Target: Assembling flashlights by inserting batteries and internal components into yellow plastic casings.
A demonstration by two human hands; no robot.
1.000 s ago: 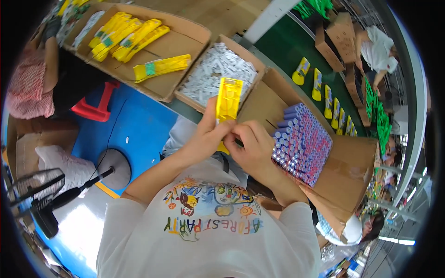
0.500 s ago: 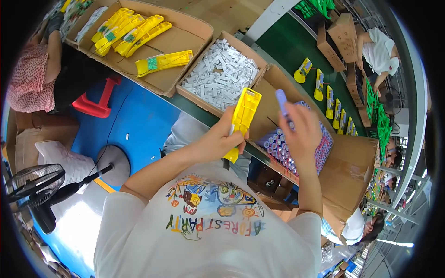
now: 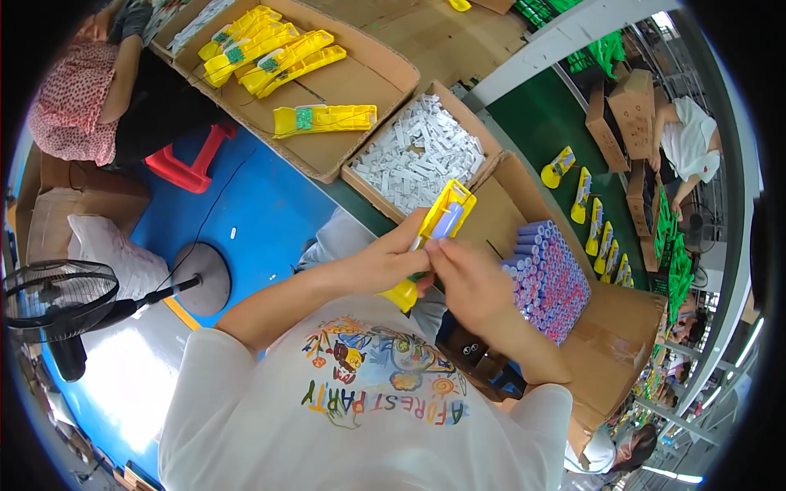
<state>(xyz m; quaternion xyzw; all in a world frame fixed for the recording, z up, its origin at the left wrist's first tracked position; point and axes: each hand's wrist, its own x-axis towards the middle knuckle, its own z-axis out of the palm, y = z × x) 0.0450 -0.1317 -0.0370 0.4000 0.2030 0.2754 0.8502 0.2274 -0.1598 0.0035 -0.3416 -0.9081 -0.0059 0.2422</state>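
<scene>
A yellow plastic housing lies slantwise in front of my chest, with my left hand wrapped round its middle. Inside its upper, trough-like end sits a purple cylindrical battery. My right hand is closed, thumb and fingertips pinched at the battery's lower end. The fingers hide that end and part of the housing. To the right, many more purple batteries stand packed together in a cardboard box.
Beyond my hands is a box of small white parts. Left of it, a carton holds yellow housings with green circuit boards. Several housings line the green conveyor. A co-worker sits at the left, near a fan.
My right hand has come left from above the battery box to the housing, bringing the purple battery, which now lies inside it. My left hand keeps its hold; the whole view has shifted slightly.
</scene>
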